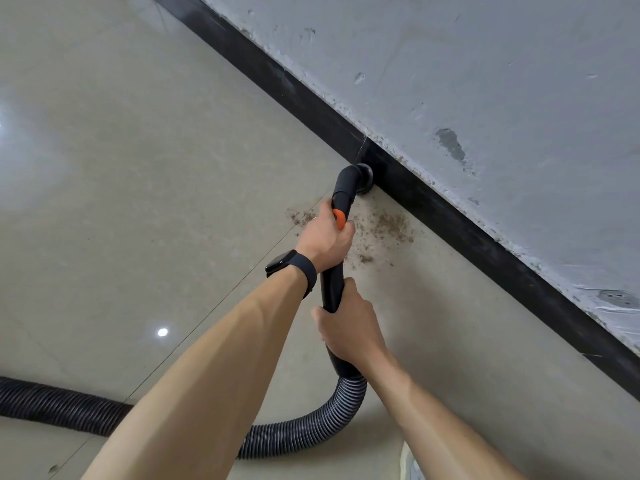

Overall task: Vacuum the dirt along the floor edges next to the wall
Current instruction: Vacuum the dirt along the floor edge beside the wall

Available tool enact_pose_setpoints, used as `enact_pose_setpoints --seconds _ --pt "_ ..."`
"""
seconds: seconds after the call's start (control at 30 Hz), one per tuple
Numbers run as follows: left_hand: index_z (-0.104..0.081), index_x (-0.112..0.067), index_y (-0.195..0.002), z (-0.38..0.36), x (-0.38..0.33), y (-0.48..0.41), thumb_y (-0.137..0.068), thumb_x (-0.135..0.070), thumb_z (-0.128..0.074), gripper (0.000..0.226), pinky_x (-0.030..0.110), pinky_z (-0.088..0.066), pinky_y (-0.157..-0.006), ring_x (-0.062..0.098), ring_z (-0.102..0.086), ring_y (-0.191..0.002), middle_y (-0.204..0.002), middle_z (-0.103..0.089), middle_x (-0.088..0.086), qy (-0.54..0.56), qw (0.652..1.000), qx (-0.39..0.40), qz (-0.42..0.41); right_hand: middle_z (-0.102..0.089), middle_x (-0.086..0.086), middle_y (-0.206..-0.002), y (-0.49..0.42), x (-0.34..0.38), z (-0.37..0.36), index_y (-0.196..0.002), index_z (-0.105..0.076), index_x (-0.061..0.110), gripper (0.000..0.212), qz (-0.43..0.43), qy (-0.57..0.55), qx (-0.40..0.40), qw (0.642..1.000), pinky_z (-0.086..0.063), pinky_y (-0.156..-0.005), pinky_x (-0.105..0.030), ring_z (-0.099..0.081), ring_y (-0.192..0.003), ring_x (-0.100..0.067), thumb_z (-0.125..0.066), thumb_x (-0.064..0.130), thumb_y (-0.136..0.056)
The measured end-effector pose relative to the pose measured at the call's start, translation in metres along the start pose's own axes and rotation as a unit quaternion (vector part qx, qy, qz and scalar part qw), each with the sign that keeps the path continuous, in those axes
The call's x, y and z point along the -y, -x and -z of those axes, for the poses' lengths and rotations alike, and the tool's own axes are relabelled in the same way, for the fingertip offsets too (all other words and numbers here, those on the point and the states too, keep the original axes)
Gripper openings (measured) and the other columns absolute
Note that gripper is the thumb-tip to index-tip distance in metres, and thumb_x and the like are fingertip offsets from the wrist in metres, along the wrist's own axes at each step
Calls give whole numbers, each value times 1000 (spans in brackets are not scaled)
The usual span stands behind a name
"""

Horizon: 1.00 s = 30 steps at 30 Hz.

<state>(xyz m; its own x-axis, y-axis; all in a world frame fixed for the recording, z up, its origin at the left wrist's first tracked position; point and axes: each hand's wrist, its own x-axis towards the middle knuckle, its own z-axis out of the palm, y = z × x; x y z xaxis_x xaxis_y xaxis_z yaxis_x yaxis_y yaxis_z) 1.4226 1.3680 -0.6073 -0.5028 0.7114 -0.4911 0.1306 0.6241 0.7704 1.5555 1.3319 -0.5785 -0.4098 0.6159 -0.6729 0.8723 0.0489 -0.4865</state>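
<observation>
Vacuum hose [294, 434] curls across the tiled floor [138, 168] at the bottom of the frame. Right hand [349, 327] wraps its fingers round the black wand [332, 285]; left hand [325, 237], watch [287, 265] on the wrist, grips higher by the orange collar [339, 218]. Brown dirt [391, 223] lies centre frame beside the nozzle [365, 178], which touches the black skirting [450, 220] below the grey wall [485, 81].

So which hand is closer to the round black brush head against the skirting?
Left. The left hand grips the black plastic wand just behind that brush head; the right hand grips it farther back, above the ribbed dark hose.
</observation>
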Motion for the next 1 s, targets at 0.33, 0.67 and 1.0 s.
enact_pose_setpoints --seconds 0.33,0.67,1.0 --pt "-31 -15 -139 31 11 0 -99 -26 -46 44 52 -58 -76 40 -68 -81 -99 -63 16 53 998 -25 38 -60 -5 -88 -9 24 -6 -103 -41 17 22 38 46 27 998 -48 -60 -37 -61 -75 -25 -56 26 -89" --pt "-30 -21 -144 105 68 49 -97 -29 -49 52 32 -57 -55 22 -64 -52 -93 -57 7 109 985 -90 98 -54 -6 -86 22 70 -64 -104 -38 15 29 103 128 71 984 -44 -61 -37 -59 -81 -34 -59 28 -90" --pt "-31 -27 -141 122 118 113 -97 -29 -52 49 26 -52 -49 19 -63 -49 -92 -59 7 120 984 -71 111 -46 1 -73 74 59 -137 -102 -32 17 28 110 131 45 984 -27 -47 -34 -51 -70 -35 -56 24 -90"
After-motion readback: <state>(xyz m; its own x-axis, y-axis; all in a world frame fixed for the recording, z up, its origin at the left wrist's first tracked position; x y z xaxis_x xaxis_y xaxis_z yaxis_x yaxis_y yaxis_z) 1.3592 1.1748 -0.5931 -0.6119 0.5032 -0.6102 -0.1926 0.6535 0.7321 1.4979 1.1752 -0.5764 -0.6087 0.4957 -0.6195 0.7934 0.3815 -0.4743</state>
